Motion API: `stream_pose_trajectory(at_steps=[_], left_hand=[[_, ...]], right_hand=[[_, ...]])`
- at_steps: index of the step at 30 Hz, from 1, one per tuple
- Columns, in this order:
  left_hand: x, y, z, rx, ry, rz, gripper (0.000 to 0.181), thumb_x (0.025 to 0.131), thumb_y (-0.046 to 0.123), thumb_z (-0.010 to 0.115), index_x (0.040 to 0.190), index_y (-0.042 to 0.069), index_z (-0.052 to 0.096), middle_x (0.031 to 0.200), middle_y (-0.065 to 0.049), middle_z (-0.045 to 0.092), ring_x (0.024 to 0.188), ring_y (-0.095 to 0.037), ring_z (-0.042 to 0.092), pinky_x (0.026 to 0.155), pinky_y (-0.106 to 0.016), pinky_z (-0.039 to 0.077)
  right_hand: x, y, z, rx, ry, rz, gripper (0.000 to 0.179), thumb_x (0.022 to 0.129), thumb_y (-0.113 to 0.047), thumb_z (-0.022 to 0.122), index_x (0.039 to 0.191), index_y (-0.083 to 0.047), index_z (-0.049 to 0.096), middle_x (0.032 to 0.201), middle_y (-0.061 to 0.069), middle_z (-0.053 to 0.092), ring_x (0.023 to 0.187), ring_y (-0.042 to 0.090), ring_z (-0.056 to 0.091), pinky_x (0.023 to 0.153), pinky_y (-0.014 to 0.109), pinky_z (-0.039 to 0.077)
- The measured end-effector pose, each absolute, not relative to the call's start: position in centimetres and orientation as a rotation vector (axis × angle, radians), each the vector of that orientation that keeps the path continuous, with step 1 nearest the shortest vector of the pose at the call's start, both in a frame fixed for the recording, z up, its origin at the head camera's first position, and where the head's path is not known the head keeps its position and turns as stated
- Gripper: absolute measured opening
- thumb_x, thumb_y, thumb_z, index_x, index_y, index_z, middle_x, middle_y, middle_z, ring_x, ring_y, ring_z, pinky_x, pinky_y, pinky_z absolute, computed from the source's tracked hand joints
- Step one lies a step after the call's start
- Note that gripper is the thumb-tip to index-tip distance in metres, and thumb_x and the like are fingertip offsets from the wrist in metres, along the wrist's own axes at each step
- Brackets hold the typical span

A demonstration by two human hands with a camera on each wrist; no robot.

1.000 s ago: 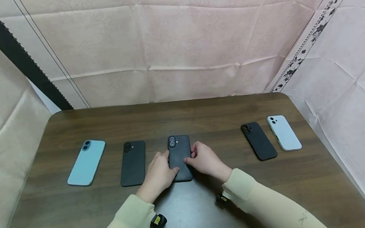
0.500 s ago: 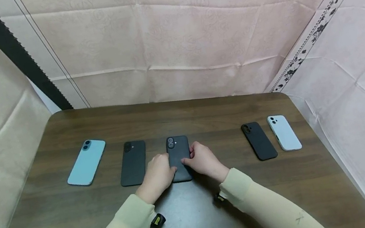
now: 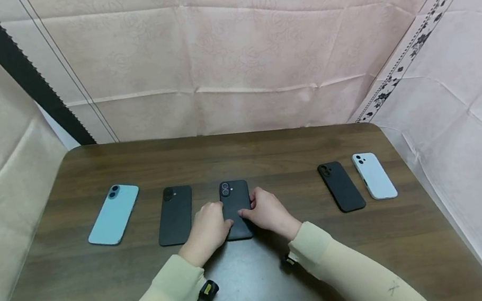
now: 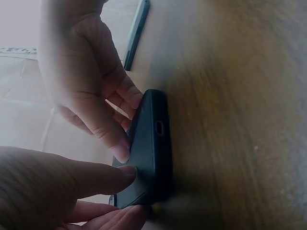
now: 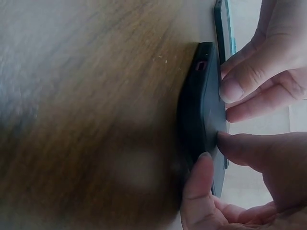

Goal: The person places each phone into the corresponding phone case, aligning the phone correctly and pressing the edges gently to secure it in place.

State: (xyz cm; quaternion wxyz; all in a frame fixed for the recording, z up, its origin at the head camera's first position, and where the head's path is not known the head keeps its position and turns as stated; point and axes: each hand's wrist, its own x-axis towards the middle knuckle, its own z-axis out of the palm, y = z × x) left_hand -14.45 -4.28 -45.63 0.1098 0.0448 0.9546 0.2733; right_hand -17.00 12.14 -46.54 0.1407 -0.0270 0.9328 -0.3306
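Note:
A dark phone (image 3: 234, 201) with two camera rings lies back side up near the middle of the table. Its end with a port shows in both wrist views, where it has a thick, case-like rim. My left hand (image 3: 207, 231) grips its left side, the thumb over the back. From the right, my right hand (image 3: 271, 213) holds the other edge between thumb and curled fingers. In the left wrist view, both thumbs press on the back of the phone (image 4: 144, 158), close to each other. The right hand's fingers (image 5: 197, 189) wrap the edge in the right wrist view.
Left of the hands lie a dark phone (image 3: 175, 216) and a light blue phone (image 3: 114, 216). To the right are a black phone or case (image 3: 342, 186) and a pale blue-white one (image 3: 375, 175). Cloth (image 3: 248, 52) hangs behind the wooden table (image 3: 267, 296).
Over the second, the held phone and both hands shift slightly left. Both hands keep hold of it; the other phones stay in place.

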Motion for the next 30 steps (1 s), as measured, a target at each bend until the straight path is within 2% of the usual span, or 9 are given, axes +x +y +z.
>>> stream_pose_trajectory(at_steps=[11, 22, 30], left_hand=[[-14.4, -4.3, -45.7, 0.156, 2.829, 0.771, 0.047, 0.087, 0.019, 0.073, 0.122, -0.009, 0.059, 0.113, -0.022, 0.063, 0.102, -0.033, 0.062, 0.083, -0.044, 0.052], [-14.3, -4.2, -45.7, 0.204, 2.854, 0.736, 0.05, 0.088, 0.019, 0.073, 0.125, -0.01, 0.055, 0.115, -0.023, 0.062, 0.102, -0.033, 0.063, 0.083, -0.043, 0.053], [-14.2, -4.3, -46.1, 0.203, 2.851, 0.774, 0.054, 0.088, 0.018, 0.072, 0.13, -0.008, 0.052, 0.119, -0.024, 0.06, 0.106, -0.034, 0.061, 0.085, -0.044, 0.052]], right_hand=[[-17.0, 11.7, -45.8, -0.151, 2.731, -0.862, 0.041, 0.086, -0.029, 0.075, 0.103, 0.003, 0.054, 0.079, 0.007, 0.057, 0.068, 0.019, 0.054, 0.059, 0.031, 0.045], [-17.0, 11.2, -45.5, -0.161, 2.763, -0.734, 0.043, 0.086, -0.03, 0.075, 0.103, 0.005, 0.055, 0.089, 0.011, 0.055, 0.076, 0.023, 0.053, 0.069, 0.035, 0.047], [-17.0, 11.1, -45.9, -0.169, 2.785, -0.694, 0.045, 0.086, -0.031, 0.075, 0.105, 0.005, 0.057, 0.093, 0.013, 0.056, 0.077, 0.023, 0.053, 0.072, 0.037, 0.048]])
